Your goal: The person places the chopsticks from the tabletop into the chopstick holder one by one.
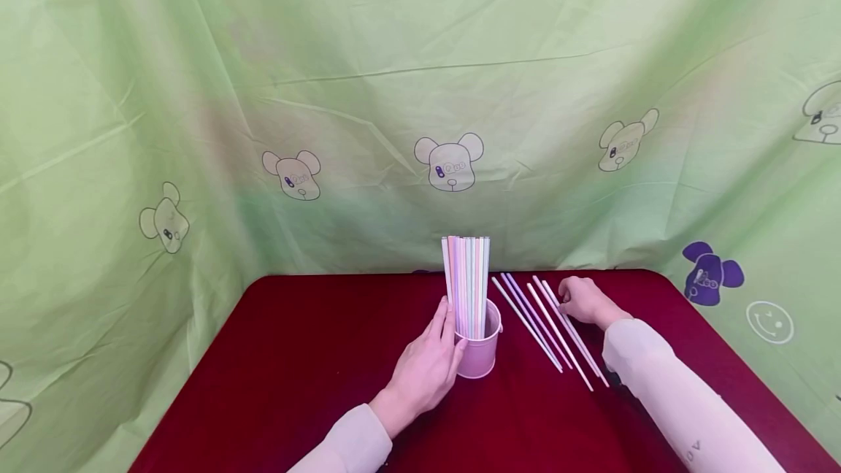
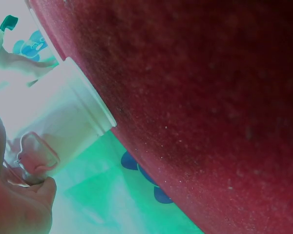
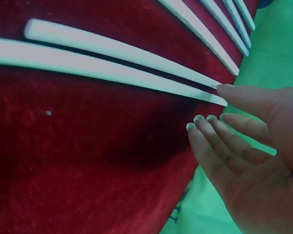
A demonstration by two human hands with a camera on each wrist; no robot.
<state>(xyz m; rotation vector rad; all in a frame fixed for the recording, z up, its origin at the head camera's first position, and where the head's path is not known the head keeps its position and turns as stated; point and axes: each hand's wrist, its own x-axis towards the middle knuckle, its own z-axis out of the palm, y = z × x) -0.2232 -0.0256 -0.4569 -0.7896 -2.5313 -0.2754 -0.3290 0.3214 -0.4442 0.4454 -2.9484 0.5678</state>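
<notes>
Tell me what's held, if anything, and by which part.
Left hand: at the cup's rim, grip unclear. Right hand: nothing, open at a straw's far end.

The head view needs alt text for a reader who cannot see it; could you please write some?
A left hand rests against a pink bucket of upright pastel sticks, while the right hand is beside loose sticks lying diagonally on a red-covered table. Green cloth printed with cartoon animal heads hangs behind.

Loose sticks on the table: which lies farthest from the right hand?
The leftmost stick, nearest the pink bucket; every other loose one lies between it and the right hand.
</notes>
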